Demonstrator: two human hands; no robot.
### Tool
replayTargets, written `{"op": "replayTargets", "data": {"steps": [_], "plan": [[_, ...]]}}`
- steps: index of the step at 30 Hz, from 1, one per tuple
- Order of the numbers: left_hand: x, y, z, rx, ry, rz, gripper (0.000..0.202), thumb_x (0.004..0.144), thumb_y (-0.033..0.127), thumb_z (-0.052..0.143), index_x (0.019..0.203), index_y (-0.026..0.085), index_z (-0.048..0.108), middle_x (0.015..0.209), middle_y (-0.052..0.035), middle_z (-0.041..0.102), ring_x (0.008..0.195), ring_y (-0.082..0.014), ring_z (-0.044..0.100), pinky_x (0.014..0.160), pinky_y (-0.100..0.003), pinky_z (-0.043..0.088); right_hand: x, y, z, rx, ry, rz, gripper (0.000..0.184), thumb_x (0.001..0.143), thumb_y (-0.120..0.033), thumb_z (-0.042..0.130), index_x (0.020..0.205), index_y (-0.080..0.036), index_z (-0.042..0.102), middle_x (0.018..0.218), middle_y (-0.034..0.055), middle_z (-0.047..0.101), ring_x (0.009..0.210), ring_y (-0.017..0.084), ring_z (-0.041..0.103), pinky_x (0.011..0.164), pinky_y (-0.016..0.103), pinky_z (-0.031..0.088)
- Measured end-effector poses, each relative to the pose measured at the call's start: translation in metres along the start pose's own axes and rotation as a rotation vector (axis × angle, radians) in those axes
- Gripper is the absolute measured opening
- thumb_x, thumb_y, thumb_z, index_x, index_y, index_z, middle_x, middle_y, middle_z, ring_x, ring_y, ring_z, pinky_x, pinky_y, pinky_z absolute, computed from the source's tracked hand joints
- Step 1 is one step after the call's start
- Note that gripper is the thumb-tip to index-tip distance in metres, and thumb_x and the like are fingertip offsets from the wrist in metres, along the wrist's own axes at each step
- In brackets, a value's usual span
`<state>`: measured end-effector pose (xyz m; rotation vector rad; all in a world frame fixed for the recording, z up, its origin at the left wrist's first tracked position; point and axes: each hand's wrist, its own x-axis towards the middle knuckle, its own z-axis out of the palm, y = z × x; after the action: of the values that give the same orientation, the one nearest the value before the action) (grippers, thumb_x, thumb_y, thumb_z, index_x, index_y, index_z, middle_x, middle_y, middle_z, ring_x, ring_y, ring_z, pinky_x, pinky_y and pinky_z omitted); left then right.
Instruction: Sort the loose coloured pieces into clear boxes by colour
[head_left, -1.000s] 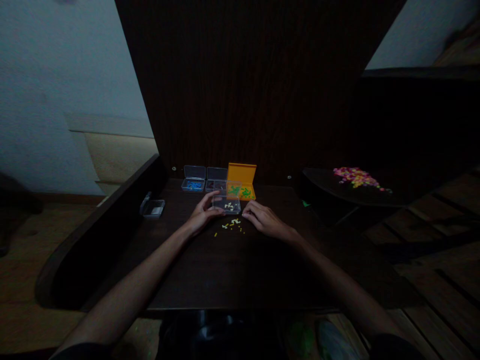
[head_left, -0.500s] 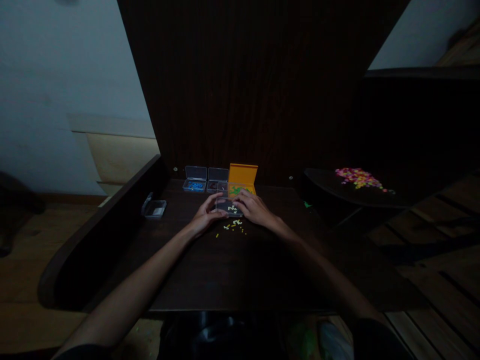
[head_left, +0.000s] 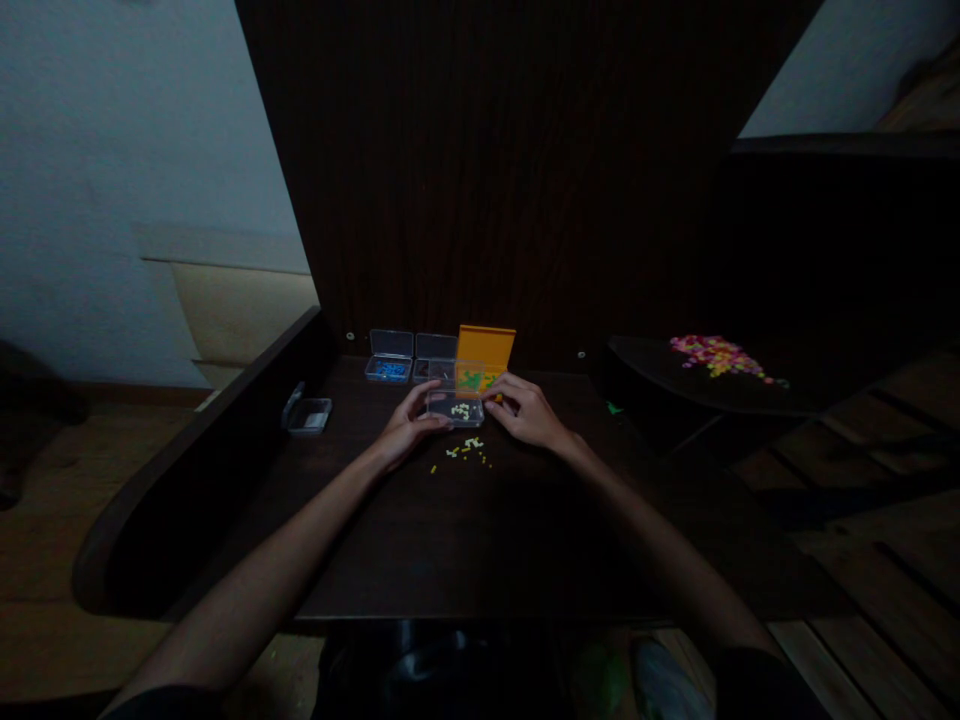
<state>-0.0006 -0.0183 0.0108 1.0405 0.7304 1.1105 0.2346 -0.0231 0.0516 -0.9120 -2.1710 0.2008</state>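
Note:
My left hand (head_left: 405, 432) grips the left end of a small clear plastic box (head_left: 439, 408), thumb at the front and fingers behind. Small pale yellow pieces (head_left: 460, 411) lie inside it, toward its right side. The box's see-through lid stands raised at the back, in front of an orange box. At the right end, my right hand (head_left: 531, 412) has its thumb and fingertips closed on the box's edge by the lid. Loose pale and yellow pieces (head_left: 466, 449) are scattered on the dark tabletop (head_left: 450, 545) just in front of the box.
Behind stand the open orange box (head_left: 487, 345) with green pieces, a clear box (head_left: 435, 347), and another clear box (head_left: 390, 371) holding blue pieces. A small open clear box (head_left: 309, 416) sits at left. Multicoloured pieces (head_left: 720, 357) are heaped on the right-hand shelf (head_left: 652, 365).
My right hand has drawn back to the right from over the box to its right end. The clear lid now shows raised behind the box. My left hand keeps its grip.

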Motion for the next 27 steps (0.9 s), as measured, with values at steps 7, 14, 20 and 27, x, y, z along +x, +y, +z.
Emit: {"op": "replayTargets", "data": {"steps": [7,14,20,27], "plan": [[0.004,0.005,-0.005,-0.013,0.054,0.018,0.067,0.060,0.009,0.077,0.122,0.023,0.056,0.124,-0.0072,0.056,0.077,-0.0124,0.067,0.086,-0.039,0.057,-0.015,0.015,0.001,0.065,-0.358,-0.019,0.015,0.086,-0.020,0.064,0.096,-0.017,0.074,0.089,0.0051,0.065,0.067,0.012,0.055,0.067,0.027,0.047],[0.005,0.005,-0.009,-0.032,0.057,0.038,0.067,0.059,0.007,0.078,0.121,0.023,0.057,0.122,-0.0077,0.056,0.077,-0.0127,0.067,0.086,-0.040,0.057,-0.015,0.025,0.017,0.062,-0.548,0.030,0.036,0.083,-0.015,0.069,0.119,-0.020,0.070,0.110,0.0091,0.064,0.099,0.019,0.062,0.088,0.031,0.048],[0.004,0.007,-0.008,-0.032,0.060,0.038,0.066,0.060,0.008,0.078,0.120,0.023,0.057,0.121,-0.0068,0.056,0.077,-0.0125,0.067,0.085,-0.039,0.057,-0.007,0.022,0.027,0.008,-0.583,-0.013,0.034,0.083,-0.014,0.070,0.115,-0.022,0.071,0.108,0.0069,0.066,0.097,0.017,0.062,0.087,0.030,0.048],[0.005,0.008,-0.010,-0.021,0.084,0.031,0.069,0.060,0.009,0.078,0.123,0.023,0.056,0.121,-0.0073,0.056,0.080,-0.0128,0.067,0.088,-0.040,0.056,-0.004,0.019,0.032,0.002,-0.584,-0.054,0.020,0.085,-0.016,0.069,0.104,-0.020,0.076,0.094,0.0050,0.067,0.084,0.014,0.063,0.075,0.024,0.047]]}}
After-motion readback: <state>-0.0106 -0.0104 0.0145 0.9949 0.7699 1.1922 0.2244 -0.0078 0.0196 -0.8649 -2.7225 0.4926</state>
